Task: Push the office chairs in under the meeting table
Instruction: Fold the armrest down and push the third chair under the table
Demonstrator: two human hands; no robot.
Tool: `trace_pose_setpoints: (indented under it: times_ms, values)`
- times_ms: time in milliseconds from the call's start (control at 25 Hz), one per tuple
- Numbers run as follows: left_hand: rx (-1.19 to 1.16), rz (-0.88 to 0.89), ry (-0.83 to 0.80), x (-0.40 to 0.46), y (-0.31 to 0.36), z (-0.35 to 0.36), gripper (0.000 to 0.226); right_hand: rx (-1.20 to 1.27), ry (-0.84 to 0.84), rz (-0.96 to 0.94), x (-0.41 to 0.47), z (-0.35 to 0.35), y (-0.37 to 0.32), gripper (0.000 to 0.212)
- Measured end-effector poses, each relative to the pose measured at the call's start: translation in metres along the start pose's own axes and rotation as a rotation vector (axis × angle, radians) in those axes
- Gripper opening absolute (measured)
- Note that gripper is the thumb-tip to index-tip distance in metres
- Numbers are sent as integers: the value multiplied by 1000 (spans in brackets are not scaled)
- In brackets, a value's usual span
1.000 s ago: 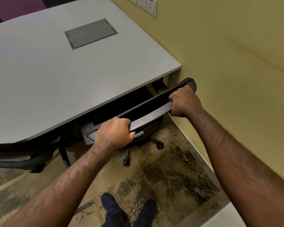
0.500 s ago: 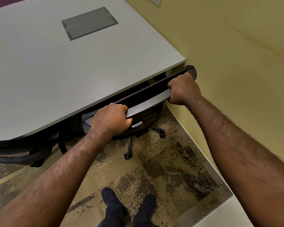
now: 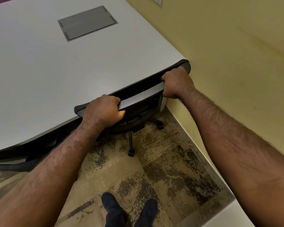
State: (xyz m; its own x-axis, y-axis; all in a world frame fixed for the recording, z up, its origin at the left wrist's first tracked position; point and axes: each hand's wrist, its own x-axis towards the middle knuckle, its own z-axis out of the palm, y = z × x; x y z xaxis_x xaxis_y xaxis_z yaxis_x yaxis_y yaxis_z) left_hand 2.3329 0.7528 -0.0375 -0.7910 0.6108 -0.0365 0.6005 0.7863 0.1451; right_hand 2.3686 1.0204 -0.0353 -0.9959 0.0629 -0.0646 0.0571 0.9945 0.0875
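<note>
A black office chair (image 3: 141, 100) stands at the near right corner of the white meeting table (image 3: 56, 66). Its backrest top lies right against the table edge and its seat is hidden below the tabletop. My left hand (image 3: 105, 110) grips the left end of the backrest top. My right hand (image 3: 177, 84) grips the right end, close to the wall. Two caster legs (image 3: 131, 145) stick out below on the carpet.
A second black chair (image 3: 8, 161) sits under the table at the left edge. The yellow wall (image 3: 228, 63) runs close along the right. A grey cable hatch (image 3: 87, 22) is set into the tabletop. My shoes (image 3: 129, 210) stand on patterned carpet.
The chair has rolled forward under the table: the dark gap between backrest and table edge has closed, and both hands moved forward with it.
</note>
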Motion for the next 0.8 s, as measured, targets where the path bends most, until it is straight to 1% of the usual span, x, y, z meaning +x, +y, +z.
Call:
trace_pose_setpoints:
  times_ms: [320,480,640,800]
  values:
    - [17,-7,26,28,-15,-4,18,-7,14,5,36,0,1,18]
    - [14,0,32,38,-12,-3,21,-1,23,13,46,3,9,12]
    - [18,12,58,39,-11,-3,25,-14,19,14,48,3,9,20]
    - [15,7,52,38,-11,-4,24,-5,29,12,47,2,10,10]
